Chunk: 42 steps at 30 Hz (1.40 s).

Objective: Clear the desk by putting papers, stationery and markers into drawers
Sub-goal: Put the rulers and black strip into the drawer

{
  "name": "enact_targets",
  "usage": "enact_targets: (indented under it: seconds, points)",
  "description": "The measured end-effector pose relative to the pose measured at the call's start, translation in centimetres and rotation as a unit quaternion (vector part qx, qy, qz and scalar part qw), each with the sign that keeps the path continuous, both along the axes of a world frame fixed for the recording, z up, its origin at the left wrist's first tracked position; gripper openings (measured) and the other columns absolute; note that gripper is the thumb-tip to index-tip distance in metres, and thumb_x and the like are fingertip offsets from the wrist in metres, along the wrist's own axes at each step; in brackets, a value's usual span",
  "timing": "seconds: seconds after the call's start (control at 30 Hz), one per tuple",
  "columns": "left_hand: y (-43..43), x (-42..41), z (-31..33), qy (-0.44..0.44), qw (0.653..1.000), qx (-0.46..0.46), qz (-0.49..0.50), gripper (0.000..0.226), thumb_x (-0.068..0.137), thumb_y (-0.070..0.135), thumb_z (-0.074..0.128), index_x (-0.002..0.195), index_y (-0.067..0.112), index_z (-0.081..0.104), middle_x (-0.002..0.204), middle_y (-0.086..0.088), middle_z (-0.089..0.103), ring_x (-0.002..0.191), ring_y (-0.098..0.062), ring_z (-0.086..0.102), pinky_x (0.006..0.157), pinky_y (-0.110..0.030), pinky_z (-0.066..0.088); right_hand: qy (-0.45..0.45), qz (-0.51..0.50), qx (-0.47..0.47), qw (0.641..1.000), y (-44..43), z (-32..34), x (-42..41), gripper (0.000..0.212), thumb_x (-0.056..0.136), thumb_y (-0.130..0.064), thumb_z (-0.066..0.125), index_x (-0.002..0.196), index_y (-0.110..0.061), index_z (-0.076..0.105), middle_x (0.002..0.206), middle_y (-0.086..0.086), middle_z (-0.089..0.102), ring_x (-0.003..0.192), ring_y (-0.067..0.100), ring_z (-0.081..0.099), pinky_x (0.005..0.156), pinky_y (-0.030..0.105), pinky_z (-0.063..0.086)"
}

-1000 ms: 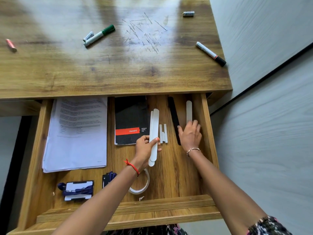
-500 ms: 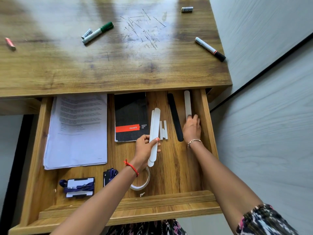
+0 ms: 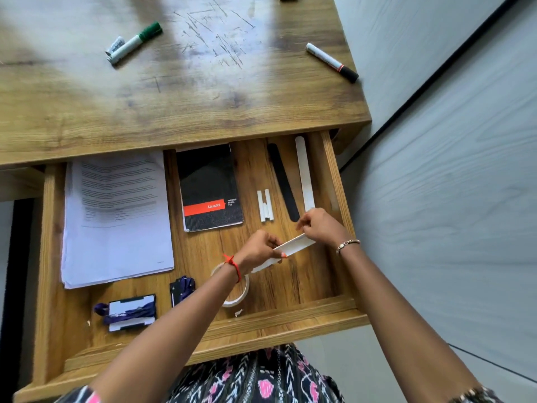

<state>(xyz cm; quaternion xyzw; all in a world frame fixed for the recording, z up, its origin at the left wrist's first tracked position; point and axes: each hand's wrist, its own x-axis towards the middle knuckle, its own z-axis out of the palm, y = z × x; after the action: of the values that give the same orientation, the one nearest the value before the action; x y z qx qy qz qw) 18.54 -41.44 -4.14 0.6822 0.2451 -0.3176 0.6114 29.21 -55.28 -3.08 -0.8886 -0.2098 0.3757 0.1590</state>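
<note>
The wooden drawer [image 3: 334, 170] is pulled open under the desk top [image 3: 174, 97]. Above its middle, my left hand [image 3: 258, 248] and my right hand [image 3: 319, 228] both pinch a pair of white flat strips [image 3: 293, 247], held slantwise. Inside the drawer lie a stack of printed papers [image 3: 116, 216], a black spiral pad [image 3: 209, 187], short white sticks [image 3: 265, 205], a black strip [image 3: 283, 181] and a white strip [image 3: 304, 173]. On the desk lie a green marker [image 3: 135, 42] and a black-capped marker [image 3: 331, 61].
A tape roll [image 3: 236, 298] sits under my left wrist. A card wrapped with purple cord [image 3: 129, 312] and a dark clip [image 3: 181, 289] lie near the drawer's front. A small grey cap [image 3: 114, 45] lies beside the green marker. Grey floor lies to the right.
My right hand left the white strip by the drawer's right wall and came to the strips in my left hand. Those strips turned from upright to slanted and moved nearer.
</note>
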Motion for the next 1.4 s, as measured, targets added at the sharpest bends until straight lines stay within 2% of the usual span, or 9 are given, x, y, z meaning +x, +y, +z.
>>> enact_targets:
  seconds: [0.1, 0.2, 0.3, 0.43, 0.6, 0.67, 0.8, 1.1, 1.4]
  points:
    - [-0.2, 0.1, -0.7, -0.017, 0.997, 0.051, -0.051, 0.023, 0.080, 0.003, 0.067, 0.102, -0.003, 0.066, 0.089, -0.011, 0.066, 0.077, -0.013, 0.062, 0.066, -0.015, 0.050, 0.029, 0.007, -0.016, 0.999, -1.5, -0.4, -0.8, 0.025, 0.092, -0.016, 0.049, 0.101, -0.004, 0.068, 0.102, 0.011, 0.067, 0.089, 0.022, 0.061, 0.082, 0.035, 0.052]
    - [0.3, 0.5, -1.2, -0.033, 0.990, 0.094, -0.102, 0.024, 0.078, 0.006, 0.070, 0.101, -0.001, 0.068, 0.097, -0.013, 0.069, 0.090, -0.020, 0.064, 0.079, -0.026, 0.051, 0.093, 0.032, -0.008, 0.995, -1.7, -0.2, -1.7, 0.027, 0.091, -0.027, 0.055, 0.105, -0.007, 0.066, 0.100, 0.007, 0.064, 0.090, 0.016, 0.057, 0.080, 0.030, 0.047]
    - [0.6, 1.2, -1.2, -0.059, 0.973, 0.133, -0.178, 0.027, 0.078, 0.010, 0.072, 0.103, 0.001, 0.068, 0.103, -0.012, 0.069, 0.092, -0.019, 0.063, 0.082, -0.026, 0.051, 0.109, 0.038, -0.016, 0.993, -1.8, -0.5, -2.6, 0.023, 0.092, -0.018, 0.054, 0.103, -0.003, 0.067, 0.095, 0.008, 0.064, 0.085, 0.016, 0.054, 0.074, 0.029, 0.043]
    - [1.1, 2.1, -1.2, -0.103, 0.947, 0.187, -0.239, 0.023, 0.080, 0.007, 0.069, 0.102, 0.001, 0.069, 0.103, -0.010, 0.069, 0.093, -0.018, 0.064, 0.077, -0.018, 0.049, 0.105, 0.040, -0.051, 0.992, -2.4, -1.4, -3.6, 0.014, 0.089, -0.009, 0.055, 0.086, -0.002, 0.067, 0.086, 0.011, 0.062, 0.082, 0.019, 0.053, 0.064, 0.026, 0.041]
    - [2.7, 1.9, -1.9, -0.157, 0.907, 0.260, -0.293, 0.018, 0.082, 0.000, 0.063, 0.099, 0.002, 0.070, 0.097, -0.010, 0.070, 0.089, -0.019, 0.067, 0.081, -0.026, 0.055, 0.075, -0.003, -0.059, 0.995, -3.2, -2.5, -4.6, 0.018, 0.082, -0.003, 0.065, 0.099, 0.003, 0.069, 0.106, 0.017, 0.065, 0.098, 0.022, 0.060, 0.084, 0.032, 0.051]
    - [3.0, 1.5, -1.9, -0.176, 0.898, 0.273, -0.297, 0.020, 0.084, -0.005, 0.058, 0.098, 0.002, 0.070, 0.095, -0.009, 0.070, 0.087, -0.018, 0.067, 0.078, -0.022, 0.053, 0.069, -0.025, -0.054, 0.996, -3.3, -3.1, -4.7, 0.017, 0.080, -0.003, 0.068, 0.097, 0.001, 0.070, 0.107, 0.015, 0.065, 0.093, 0.022, 0.063, 0.082, 0.031, 0.053]
    - [3.2, 1.0, -2.0, -0.219, 0.889, 0.311, -0.253, 0.026, 0.087, -0.009, 0.050, 0.100, 0.003, 0.069, 0.099, -0.011, 0.070, 0.091, -0.020, 0.066, 0.082, -0.029, 0.055, 0.052, -0.054, -0.054, 0.996, -3.1, -3.7, -4.6, 0.017, 0.078, -0.001, 0.069, 0.095, -0.001, 0.070, 0.107, 0.013, 0.064, 0.090, 0.024, 0.064, 0.083, 0.035, 0.055]
    - [3.0, 0.3, -2.1, -0.255, 0.892, 0.334, -0.168, 0.029, 0.086, -0.006, 0.055, 0.113, 0.003, 0.061, 0.119, -0.012, 0.057, 0.113, -0.024, 0.052, 0.090, -0.023, 0.045, -0.003, -0.145, -0.024, 0.989, -3.9, -4.3, -4.0, 0.008, 0.078, -0.005, 0.071, 0.086, -0.006, 0.071, 0.108, 0.012, 0.063, 0.089, 0.022, 0.063, 0.085, 0.032, 0.051]
    - [3.0, -0.7, -3.0, -0.253, 0.871, 0.362, -0.214, 0.032, 0.087, -0.003, 0.056, 0.117, 0.006, 0.061, 0.133, -0.010, 0.048, 0.122, -0.023, 0.045, 0.096, -0.027, 0.046, -0.072, -0.086, -0.050, 0.992, -3.0, -3.9, -4.0, 0.013, 0.088, -0.002, 0.057, 0.097, -0.001, 0.067, 0.099, 0.015, 0.066, 0.089, 0.028, 0.064, 0.080, 0.039, 0.055]
